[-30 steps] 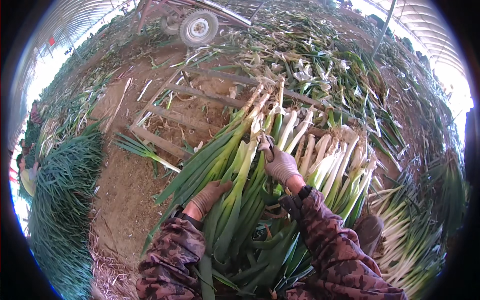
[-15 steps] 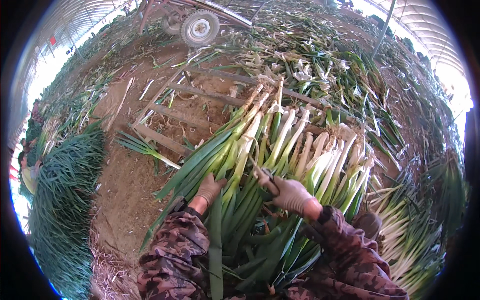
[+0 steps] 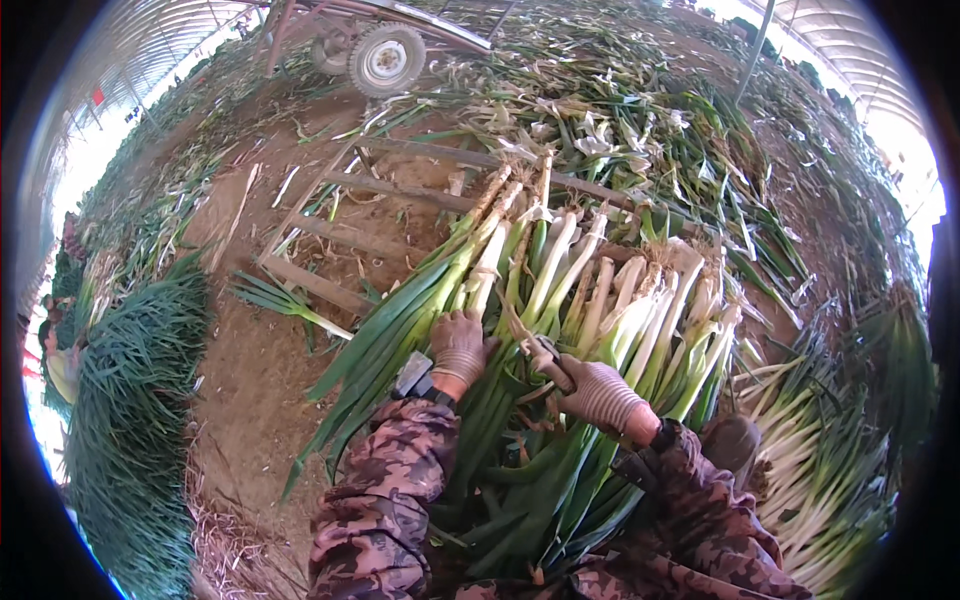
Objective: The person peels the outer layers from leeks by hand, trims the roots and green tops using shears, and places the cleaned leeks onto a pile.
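I've got leeks (image 3: 490, 262) under and ahead of the left hand (image 3: 460, 345), which touches the stalks; can't tell how closed. Right hand (image 3: 597, 390), apart from it, clamped on a slim brown object (image 3: 543, 358). Leeks' long axis runs away, slightly rightward, roots far. Wooden frame (image 3: 400, 190) ahead-left.

- Leeks (image 3: 540, 285): untied, side by side; pale stalks; tan root ends toward 12 to 1 o'clock; long green leaves trailing toward 6 to 8 o'clock.
- Tan object (image 3: 541, 355): narrow, gripped, slanted from 11 to 5 o'clock.
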The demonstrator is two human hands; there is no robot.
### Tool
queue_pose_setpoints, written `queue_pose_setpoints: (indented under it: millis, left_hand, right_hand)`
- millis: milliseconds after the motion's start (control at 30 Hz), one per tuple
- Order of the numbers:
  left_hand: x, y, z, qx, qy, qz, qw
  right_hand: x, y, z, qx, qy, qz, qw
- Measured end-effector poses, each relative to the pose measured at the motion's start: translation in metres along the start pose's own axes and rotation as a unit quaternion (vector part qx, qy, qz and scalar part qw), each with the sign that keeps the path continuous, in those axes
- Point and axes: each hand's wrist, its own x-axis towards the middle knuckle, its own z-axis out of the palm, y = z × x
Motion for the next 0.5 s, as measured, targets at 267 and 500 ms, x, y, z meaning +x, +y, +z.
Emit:
queue_pose_setpoints:
  millis: [267, 500]
  left_hand:
    - [0.008, 0.027, 0.011, -0.01, -0.013, 0.019, 1.0]
    - [0.027, 0.031, 0.017, -0.082, -0.066, -0.048, 0.993]
  right_hand:
    - [0.007, -0.006, -0.008, -0.037, -0.017, 0.017, 0.999]
    - [0.044, -0.009, -0.003, -0.041, 0.028, 0.043, 0.998]
